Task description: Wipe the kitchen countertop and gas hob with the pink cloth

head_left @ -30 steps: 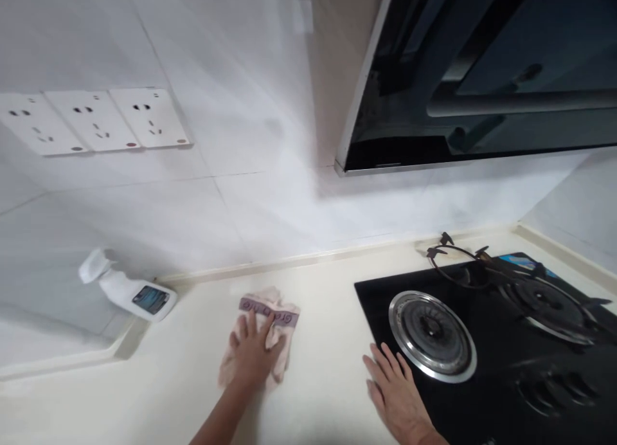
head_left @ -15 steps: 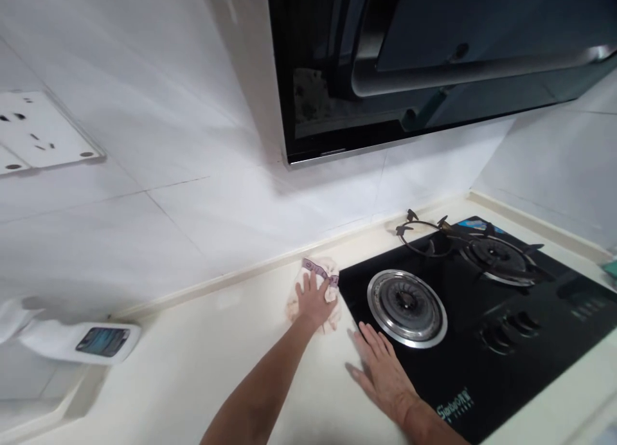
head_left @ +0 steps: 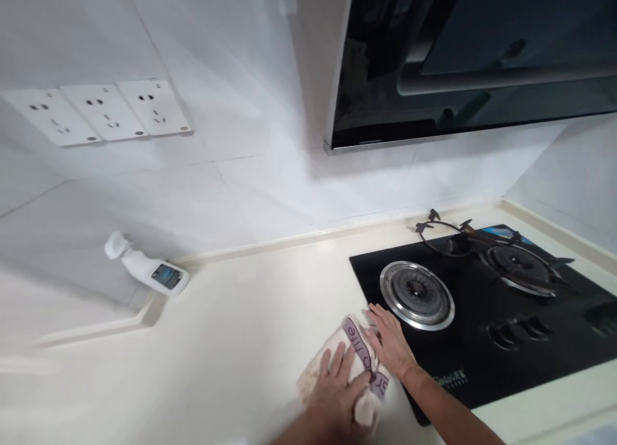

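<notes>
Risks, judged from the pose alone: could catch the cloth (head_left: 354,341) on the left edge of the glass hob (head_left: 463,358) if shoved sideways under flat pressure, then bunch it up rather than slide it. Could drag damp or grit onto the black glass there. Could knock the burner ring (head_left: 417,295), just beyond the right hand (head_left: 391,345), with fingertips lying that near. Could brush the control knobs (head_left: 513,331) if the right forearm, lying over the hob's front left corner, slides further in. Wire pan support (head_left: 441,234) at the hob's far edge, looking loose and partly off the glass, but well apart from both hands, so low worry. Spray bottle (head_left: 147,272) on its side at the far left of the tabletop (head_left: 241,342) against the wall: possible leak, cannot tell whether its nozzle is closed. Left hand (head_left: 337,386): fingers spread flat, pressing down on the cloth, nothing visibly clenched. Right hand: fingers straight and close together, lying flat on the cloth's right edge, no grip. Cloth: near the tabletop's front edge, touching the hob's front left corner. Pale pink, crumpled, soft towelling look, purple lettered band across it, one end bunched below the left palm. Looks limp, possibly damp, cannot tell for sure.
</notes>
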